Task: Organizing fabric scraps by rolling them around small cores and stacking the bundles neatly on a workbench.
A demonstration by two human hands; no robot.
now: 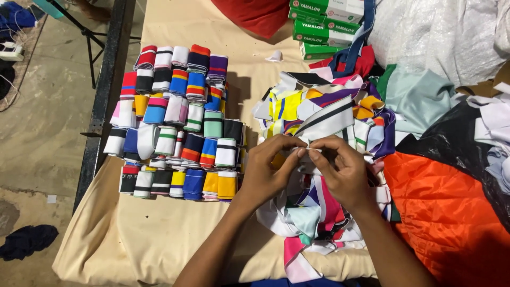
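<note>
White striped fabric strip (325, 121) pinched by left hand (270, 169) and right hand (342, 170), scrap pile (319, 212) beneath, rolled bands (180, 122) at nine o'clock.

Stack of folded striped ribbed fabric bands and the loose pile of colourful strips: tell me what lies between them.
Head view: only bare beige table cloth separates the stack from the pile.

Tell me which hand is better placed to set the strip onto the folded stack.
Left. The left hand lies nearer the folded stack; the right hand lies over the loose pile. Both pinch the white strip.
</note>
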